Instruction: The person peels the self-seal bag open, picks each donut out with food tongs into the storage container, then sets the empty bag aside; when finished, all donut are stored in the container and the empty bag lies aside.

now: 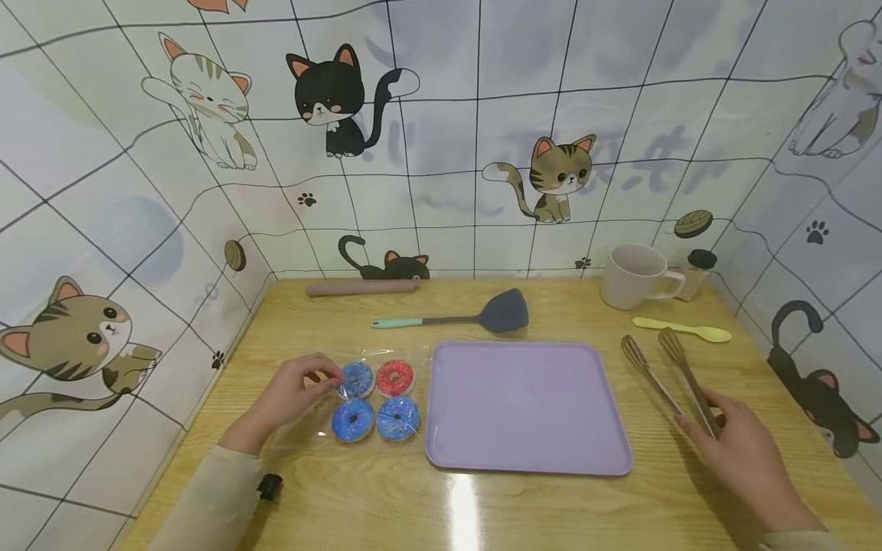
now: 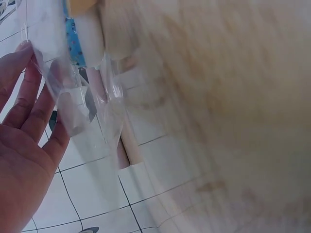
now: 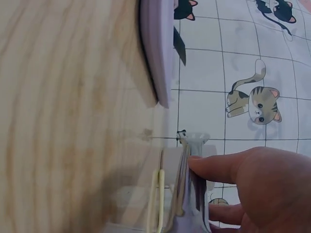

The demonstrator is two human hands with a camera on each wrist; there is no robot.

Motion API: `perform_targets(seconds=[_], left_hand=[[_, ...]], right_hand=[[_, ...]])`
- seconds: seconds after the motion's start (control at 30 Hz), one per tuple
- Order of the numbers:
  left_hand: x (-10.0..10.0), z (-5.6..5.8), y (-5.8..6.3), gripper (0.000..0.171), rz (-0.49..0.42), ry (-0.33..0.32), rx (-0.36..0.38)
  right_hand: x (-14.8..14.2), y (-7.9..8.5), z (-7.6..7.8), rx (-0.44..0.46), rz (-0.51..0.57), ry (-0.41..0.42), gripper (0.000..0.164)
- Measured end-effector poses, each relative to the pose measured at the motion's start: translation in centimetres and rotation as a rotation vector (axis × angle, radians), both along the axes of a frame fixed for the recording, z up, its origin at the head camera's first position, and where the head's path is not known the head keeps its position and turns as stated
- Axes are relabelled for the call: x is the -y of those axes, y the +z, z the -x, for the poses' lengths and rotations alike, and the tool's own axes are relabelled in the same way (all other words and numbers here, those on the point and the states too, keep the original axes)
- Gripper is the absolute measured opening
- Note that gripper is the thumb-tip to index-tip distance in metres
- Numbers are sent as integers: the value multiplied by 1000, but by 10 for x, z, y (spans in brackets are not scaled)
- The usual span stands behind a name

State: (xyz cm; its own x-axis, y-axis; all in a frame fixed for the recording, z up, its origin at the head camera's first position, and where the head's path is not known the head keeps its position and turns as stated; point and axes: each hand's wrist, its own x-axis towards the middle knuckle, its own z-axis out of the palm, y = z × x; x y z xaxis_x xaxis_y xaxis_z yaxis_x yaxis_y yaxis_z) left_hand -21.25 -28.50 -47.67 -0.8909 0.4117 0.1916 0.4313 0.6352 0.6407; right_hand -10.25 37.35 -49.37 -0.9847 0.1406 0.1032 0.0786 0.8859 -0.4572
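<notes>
My left hand [image 1: 289, 394] pinches the left part of a clear plastic bag [image 2: 73, 114] between thumb and fingertips. Inside the bag lie a red doughnut [image 1: 406, 380] and several blue doughnuts [image 1: 341, 427], flat on the table and left of a lilac tray [image 1: 524, 405]. At the right, my right hand [image 1: 740, 451] grips a pair of metal tongs [image 1: 682, 375] near the hinged end. The tongs' arms spread apart with nothing between the tips, which point toward the back of the table. In the right wrist view the thumb presses along one arm of the tongs.
Behind the tray lies a turner [image 1: 503, 312] with a green handle, and a rolling pin [image 1: 361, 288] rests along the wall. A mug [image 1: 630, 277], a black-capped shaker [image 1: 696, 272] and a yellow spoon [image 1: 682, 329] occupy the back right. Walls enclose the table's back and sides.
</notes>
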Motion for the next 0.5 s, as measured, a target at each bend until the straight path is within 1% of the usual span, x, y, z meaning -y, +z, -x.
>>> perform_targets(seconds=[0.07, 0.2, 0.33, 0.5], left_hand=[[0, 0, 1, 9, -6, 3, -9], [-1, 0, 2, 8, -11, 7, -25], [-2, 0, 3, 7, -8, 12, -34], [-4, 1, 3, 5, 1, 28, -47]], right_hand=[[5, 3, -1, -57, -1, 30, 67], [19, 7, 0, -142, 21, 100, 59], [37, 11, 3, -179, 52, 168, 56], [60, 11, 8, -235, 35, 263, 56]])
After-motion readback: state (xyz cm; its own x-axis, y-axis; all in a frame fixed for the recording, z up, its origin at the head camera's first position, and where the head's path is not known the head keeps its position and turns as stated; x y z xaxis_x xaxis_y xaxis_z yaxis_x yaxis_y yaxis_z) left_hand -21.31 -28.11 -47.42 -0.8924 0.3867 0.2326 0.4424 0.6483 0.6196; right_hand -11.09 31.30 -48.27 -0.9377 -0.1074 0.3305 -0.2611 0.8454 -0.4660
